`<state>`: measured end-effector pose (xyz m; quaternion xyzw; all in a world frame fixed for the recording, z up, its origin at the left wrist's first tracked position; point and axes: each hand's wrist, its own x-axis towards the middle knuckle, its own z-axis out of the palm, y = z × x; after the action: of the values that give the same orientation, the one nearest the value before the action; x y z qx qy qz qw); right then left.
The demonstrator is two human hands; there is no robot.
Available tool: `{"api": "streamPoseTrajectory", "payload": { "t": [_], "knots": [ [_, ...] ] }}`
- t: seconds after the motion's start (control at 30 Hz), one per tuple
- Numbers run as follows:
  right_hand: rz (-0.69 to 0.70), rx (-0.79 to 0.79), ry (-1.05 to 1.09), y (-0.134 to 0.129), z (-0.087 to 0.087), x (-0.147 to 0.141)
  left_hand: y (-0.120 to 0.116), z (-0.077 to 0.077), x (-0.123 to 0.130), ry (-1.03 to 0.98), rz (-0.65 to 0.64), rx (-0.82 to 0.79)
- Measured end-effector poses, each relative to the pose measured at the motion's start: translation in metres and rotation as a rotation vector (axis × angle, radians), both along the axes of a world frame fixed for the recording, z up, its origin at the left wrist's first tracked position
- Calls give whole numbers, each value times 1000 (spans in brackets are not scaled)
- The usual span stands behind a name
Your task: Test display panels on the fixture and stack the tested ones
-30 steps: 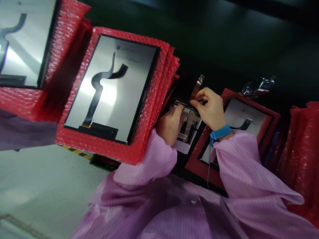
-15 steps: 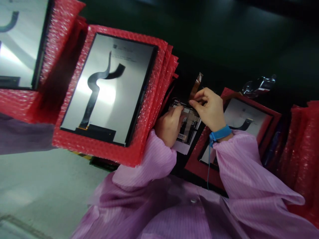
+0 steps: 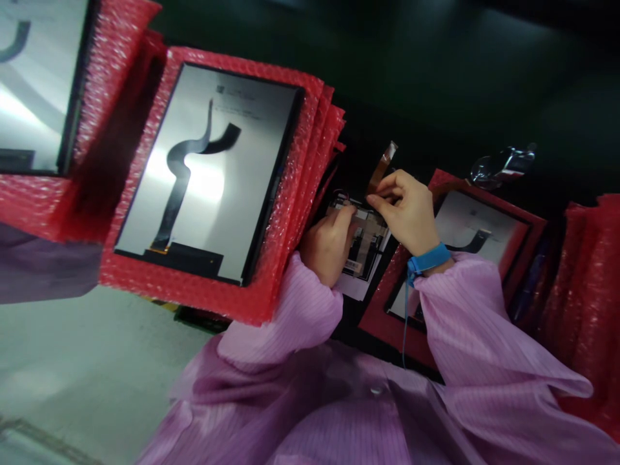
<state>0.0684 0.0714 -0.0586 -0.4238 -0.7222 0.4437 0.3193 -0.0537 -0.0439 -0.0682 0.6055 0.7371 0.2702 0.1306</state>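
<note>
A small electronic unit (image 3: pixel 352 284) with a white border, dark parts and a barcode label lies in front of me. My left hand (image 3: pixel 325 247) is curled over its left side, with the thumb and index finger near its top edge. At the unit's upper end my right hand (image 3: pixel 409 210), with a blue wrist strap (image 3: pixel 429 260), pinches the lower part of an orange-brown flex cable (image 3: pixel 379 174). The cable's shiny tip sticks up past the fingers. The fingers hide the spot where cable and unit meet.
Left of my hands, a display panel (image 3: pixel 237 194) with a dark ribbon cable lies on stacked red bubble wrap (image 3: pixel 227 307). Another panel (image 3: pixel 39 97) is at far left, near a sleeve (image 3: pixel 43 265). To the right are another panel (image 3: pixel 484 219), clear crinkled film (image 3: pixel 504 166) and more red wrap (image 3: pixel 591 278).
My hands keep almost the same pose. The flex cable's tip leans very slightly further right, and the panels at the left appear shifted a little to the left in view.
</note>
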Motion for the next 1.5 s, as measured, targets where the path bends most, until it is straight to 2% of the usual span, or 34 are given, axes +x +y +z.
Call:
{"api": "streamPoseTrajectory", "payload": {
  "t": [0.47,0.77,1.03,1.2,1.5],
  "knots": [
    [32,-33,-7,1,2,0,0,-2,0,17,-2,13],
    [21,-35,-55,4,0,2,1,4,1,8,-2,-45],
    [44,-96,-67,5,1,1,1,1,3,26,13,-42],
    [42,-95,-66,5,0,1,2,0,3,46,7,-12],
    [27,-43,-116,3,4,0,2,3,3,41,20,-57]
  ]
}}
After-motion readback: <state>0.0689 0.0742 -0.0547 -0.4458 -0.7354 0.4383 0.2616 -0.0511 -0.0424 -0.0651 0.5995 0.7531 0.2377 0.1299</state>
